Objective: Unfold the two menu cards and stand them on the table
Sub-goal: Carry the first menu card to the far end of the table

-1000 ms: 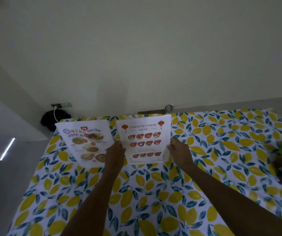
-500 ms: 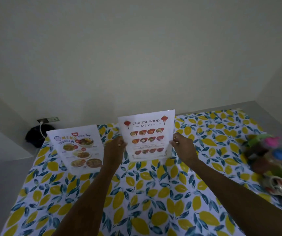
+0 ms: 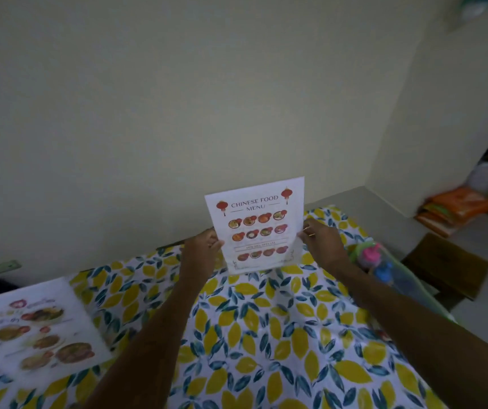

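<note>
Lower left: Thai menu (image 3: 34,332) on tabletop (image 3: 266,335), blurred. Centre: left hand (image 3: 200,252) and right hand (image 3: 320,245) pinch the Chinese menu (image 3: 256,225) by its side edges, upright. Light, floppy card; grip low edges.

The second menu card (image 3: 34,330) was motion-blurred and its text unreadable. Whether the Chinese food menu (image 3: 256,227) touched the table (image 3: 266,335) could not be told. Coloured items (image 3: 372,256) at the right edge, possibly bottles, were blurred.
</note>
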Demonstrator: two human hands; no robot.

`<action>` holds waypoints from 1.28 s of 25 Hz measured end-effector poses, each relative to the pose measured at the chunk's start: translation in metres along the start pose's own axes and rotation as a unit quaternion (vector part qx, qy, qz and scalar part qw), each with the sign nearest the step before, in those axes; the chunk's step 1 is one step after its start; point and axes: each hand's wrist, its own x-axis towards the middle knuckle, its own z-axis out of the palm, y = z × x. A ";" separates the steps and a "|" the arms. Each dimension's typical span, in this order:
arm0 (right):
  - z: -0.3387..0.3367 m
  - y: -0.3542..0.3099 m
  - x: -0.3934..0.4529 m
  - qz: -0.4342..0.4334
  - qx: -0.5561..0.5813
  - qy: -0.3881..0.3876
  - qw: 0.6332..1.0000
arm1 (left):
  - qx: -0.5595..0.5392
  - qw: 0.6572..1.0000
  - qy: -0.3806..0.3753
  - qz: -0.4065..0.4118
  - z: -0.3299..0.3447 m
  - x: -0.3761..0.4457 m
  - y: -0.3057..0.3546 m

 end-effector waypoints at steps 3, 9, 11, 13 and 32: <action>-0.021 0.054 0.057 -0.003 0.006 0.005 1.000 | 0.047 0.999 0.004 0.020 0.057 0.043 0.032; -0.040 0.166 0.163 0.018 0.026 -0.026 0.999 | 0.032 0.999 -0.008 -0.020 0.174 0.121 0.084; -0.038 0.203 0.193 0.022 0.024 -0.035 0.999 | 0.004 0.999 -0.030 -0.032 0.210 0.141 0.096; -0.032 0.235 0.216 0.029 0.018 -0.049 0.998 | 0.004 0.998 -0.037 -0.040 0.241 0.160 0.099; 0.032 0.351 0.297 0.042 0.022 -0.072 0.996 | 0.058 0.992 -0.060 -0.090 0.360 0.250 0.079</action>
